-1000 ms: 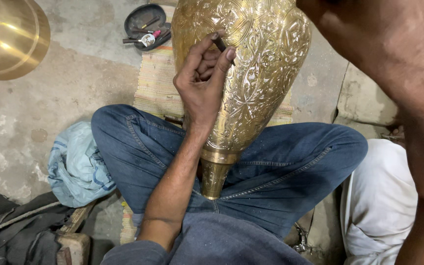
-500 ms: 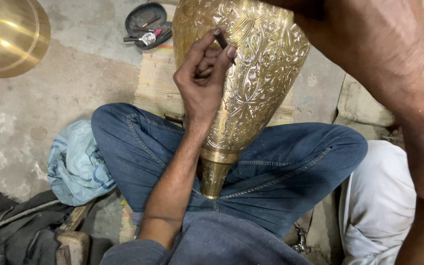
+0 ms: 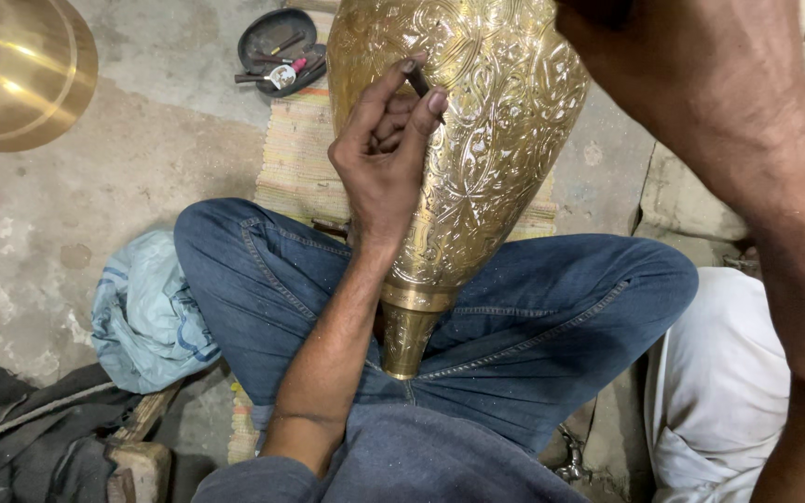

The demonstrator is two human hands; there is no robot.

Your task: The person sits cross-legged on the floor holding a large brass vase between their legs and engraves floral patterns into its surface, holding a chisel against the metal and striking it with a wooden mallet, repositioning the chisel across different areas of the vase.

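Note:
A large brass vase (image 3: 491, 140) with engraved floral patterns rests between my crossed legs in blue jeans, its narrow neck (image 3: 409, 335) pointing toward me. My left hand (image 3: 386, 154) pinches a short dark chisel (image 3: 418, 81) whose tip meets the vase's engraved surface. My right arm (image 3: 747, 149) reaches up across the upper right of the view. Its hand is cut off by the top edge, so what it holds is hidden.
A plain brass bowl (image 3: 16, 70) sits at the upper left on the concrete floor. A dark tray of small tools (image 3: 281, 47) lies beyond a striped mat (image 3: 302, 163). A blue cloth bundle (image 3: 146, 312) lies at my left, white cloth (image 3: 719, 382) at my right.
My left hand has kept the chisel on the vase, shifting slightly along the pattern. My right arm has moved a little across the upper right.

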